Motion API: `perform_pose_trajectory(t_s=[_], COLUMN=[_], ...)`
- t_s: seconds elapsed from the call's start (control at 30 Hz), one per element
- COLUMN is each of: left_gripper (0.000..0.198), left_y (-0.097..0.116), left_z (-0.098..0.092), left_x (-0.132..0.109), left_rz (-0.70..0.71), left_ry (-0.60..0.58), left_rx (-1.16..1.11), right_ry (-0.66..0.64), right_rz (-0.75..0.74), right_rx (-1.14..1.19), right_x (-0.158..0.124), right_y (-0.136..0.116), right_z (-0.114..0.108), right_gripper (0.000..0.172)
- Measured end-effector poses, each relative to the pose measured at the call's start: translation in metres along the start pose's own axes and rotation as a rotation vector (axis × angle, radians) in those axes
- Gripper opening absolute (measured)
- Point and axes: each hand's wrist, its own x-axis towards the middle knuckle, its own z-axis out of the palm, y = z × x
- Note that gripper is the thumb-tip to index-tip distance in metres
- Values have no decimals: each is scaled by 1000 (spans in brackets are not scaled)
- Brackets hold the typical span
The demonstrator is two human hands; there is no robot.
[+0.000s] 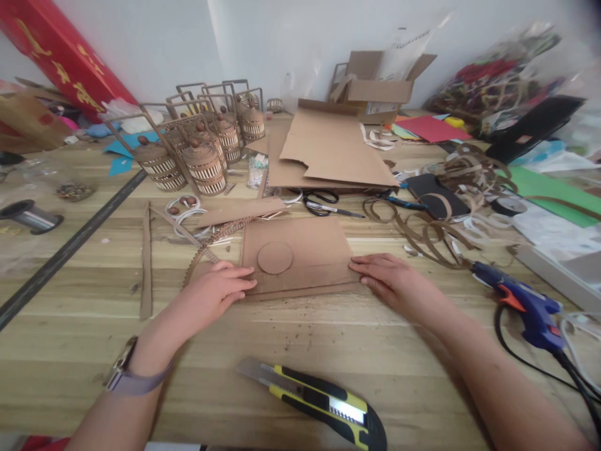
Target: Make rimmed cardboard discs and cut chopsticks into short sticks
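Two bare hands rest on a cardboard sheet (314,241), which lies flat midway across the worktop (211,369), between its near and far edges. The left hand (220,288) has its fingers stretched out and slightly spread, tips on the sheet's left side near the front corner. The right hand (397,279) keeps its fingers together at the opposite front corner, thumb lower down (whether it pinches the cardboard, I cannot tell). A cardboard disc (275,258) lies on the sheet, nearer the left hand.

Toward the worktop's near edge is a yellow-and-black utility knife (312,402), its blade out and pointing left. A blue glue gun (526,307) lies toward the right edge. Just beyond the sheet are black-handled scissors (322,202); larger cardboard (333,138) lies behind them. Toward the far left corner stand lidded slatted containers (206,169) with tall handles.
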Motion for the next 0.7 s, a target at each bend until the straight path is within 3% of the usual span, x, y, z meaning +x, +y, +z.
perform_pose_trajectory(t_s=[0.7], left_gripper=[32], left_y=[0], left_z=[2], left_x=[0], left_rz=[16], left_ry=[12], left_rx=[6], right_ry=[-7], right_rz=[-33], right_rx=[-47], right_x=[1], right_y=[-2], right_z=[-2], right_gripper=[31])
